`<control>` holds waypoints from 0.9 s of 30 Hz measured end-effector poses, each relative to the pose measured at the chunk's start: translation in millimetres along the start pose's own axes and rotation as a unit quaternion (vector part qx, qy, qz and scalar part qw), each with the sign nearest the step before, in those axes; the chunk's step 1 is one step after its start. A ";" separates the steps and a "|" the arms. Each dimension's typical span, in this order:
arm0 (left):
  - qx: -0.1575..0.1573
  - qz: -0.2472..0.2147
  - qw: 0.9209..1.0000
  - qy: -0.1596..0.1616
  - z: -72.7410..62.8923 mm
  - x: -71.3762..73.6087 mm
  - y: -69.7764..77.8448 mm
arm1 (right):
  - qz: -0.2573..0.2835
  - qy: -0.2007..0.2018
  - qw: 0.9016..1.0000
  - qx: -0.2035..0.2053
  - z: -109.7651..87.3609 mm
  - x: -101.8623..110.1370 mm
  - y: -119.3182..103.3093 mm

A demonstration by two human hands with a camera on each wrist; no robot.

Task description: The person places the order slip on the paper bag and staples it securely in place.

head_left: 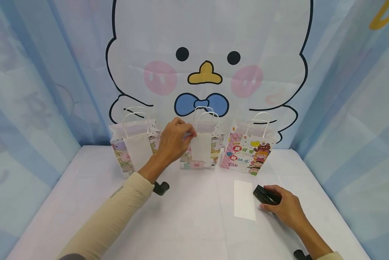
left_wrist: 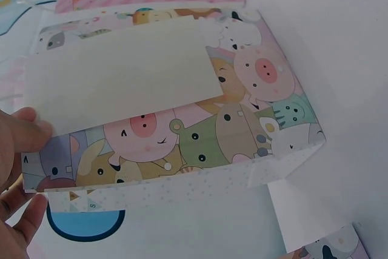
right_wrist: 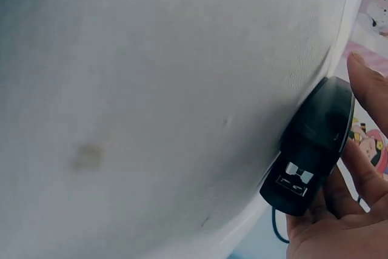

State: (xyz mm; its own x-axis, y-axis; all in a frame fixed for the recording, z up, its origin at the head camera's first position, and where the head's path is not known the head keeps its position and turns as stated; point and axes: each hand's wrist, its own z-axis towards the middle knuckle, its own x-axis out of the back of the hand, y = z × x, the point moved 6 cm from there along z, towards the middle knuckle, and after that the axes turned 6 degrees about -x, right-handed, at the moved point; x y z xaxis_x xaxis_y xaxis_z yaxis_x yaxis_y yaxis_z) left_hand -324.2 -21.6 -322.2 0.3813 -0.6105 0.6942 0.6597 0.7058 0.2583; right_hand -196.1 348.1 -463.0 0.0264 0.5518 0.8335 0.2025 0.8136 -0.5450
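Note:
In the head view my left hand [head_left: 174, 141] is at the top edge of the middle paper gift bag [head_left: 197, 165], which has cartoon animals on it. It pinches a white card [head_left: 202, 148] flat against the bag's front. The left wrist view shows the thumb on the card [left_wrist: 121, 77] and the other fingers behind the bag's rim. At the front right, my right hand [head_left: 287, 208] holds a black stapler [head_left: 266, 196] low over the table, thumb on one side and fingers on the other. A second white card [head_left: 244, 200] lies flat just left of the stapler.
To the left stands another animal-print bag [head_left: 119, 151] with a white card [head_left: 139, 150] on its front, partly behind my left arm. A pink cartoon bag [head_left: 246, 155] stands on the right. All have upright white handles. A printed curtain [head_left: 207, 29] hangs behind the white table [head_left: 188, 224].

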 end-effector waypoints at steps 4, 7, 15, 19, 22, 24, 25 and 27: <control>-0.001 0.001 1.000 0.002 0.4 -0.3 -0.6 | -0.015 -0.003 1.000 0.001 2.4 -2.3 -0.7; -0.001 0.001 1.000 0.003 0.5 0.0 -1.1 | -0.029 -0.004 1.000 0.008 4.7 -3.7 -2.2; -0.001 -0.001 1.000 0.003 -0.1 0.3 0.1 | -0.062 -0.001 0.998 0.016 9.8 -5.4 -2.7; -0.002 -0.003 1.000 0.000 -0.5 0.0 1.4 | -0.070 0.001 0.997 0.015 10.4 -3.2 0.1; -0.003 -0.002 1.000 -0.001 -0.3 0.6 1.9 | -0.076 0.004 0.997 0.018 10.4 -1.2 1.0; -0.002 -0.001 1.000 -0.001 -0.2 0.9 1.9 | -0.079 0.004 0.997 0.020 10.4 -0.3 0.8; -0.001 -0.001 1.000 -0.002 -0.2 1.0 1.9 | -0.081 0.003 0.996 0.020 10.3 0.1 0.6; 0.000 -0.001 1.000 -0.005 -0.3 0.9 1.7 | -0.083 0.000 0.996 0.021 10.0 0.6 -0.5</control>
State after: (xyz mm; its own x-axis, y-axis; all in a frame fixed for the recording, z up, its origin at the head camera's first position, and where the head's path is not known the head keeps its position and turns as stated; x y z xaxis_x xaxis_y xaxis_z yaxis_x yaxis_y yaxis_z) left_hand -322.5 -21.0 -321.4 0.3742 -0.6081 0.7002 0.6600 0.7050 0.2596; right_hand -206.0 349.9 -463.1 -0.0039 0.4085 0.9128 0.1639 0.9007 -0.4024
